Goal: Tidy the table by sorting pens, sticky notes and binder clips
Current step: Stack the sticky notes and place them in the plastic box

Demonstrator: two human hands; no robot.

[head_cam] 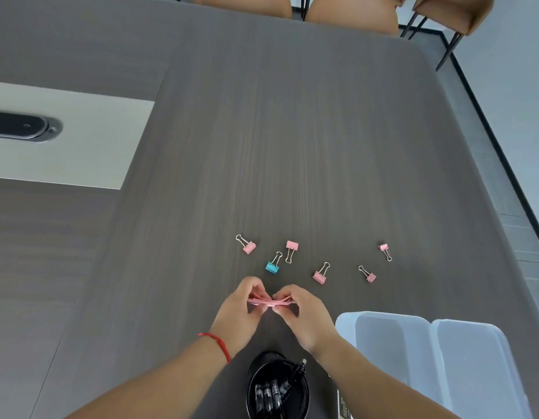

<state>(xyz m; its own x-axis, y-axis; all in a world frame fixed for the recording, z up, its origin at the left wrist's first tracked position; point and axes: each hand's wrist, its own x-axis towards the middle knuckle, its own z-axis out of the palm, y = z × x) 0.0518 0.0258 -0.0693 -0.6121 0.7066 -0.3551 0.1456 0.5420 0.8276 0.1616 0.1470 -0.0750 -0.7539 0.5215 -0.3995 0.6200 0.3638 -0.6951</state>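
My left hand (pixel 242 313) and my right hand (pixel 304 313) both pinch a thin stack of pink sticky notes (pixel 271 301), held level just above the table. Beyond the hands several binder clips lie scattered on the dark table (pixel 292 146): a blue clip (pixel 272 266) and pink clips (pixel 247 245), (pixel 292 249), (pixel 321 274), (pixel 368 275), (pixel 384 251). Several black pens (pixel 269 394) stand in a black pen cup (pixel 277 385) between my forearms at the near edge.
A translucent two-compartment plastic box (pixel 428 352) sits at the near right, both compartments showing nothing inside. A white inset panel with a dark cable port (pixel 23 125) is at the far left. Tan chairs (pixel 353 10) stand past the far edge.
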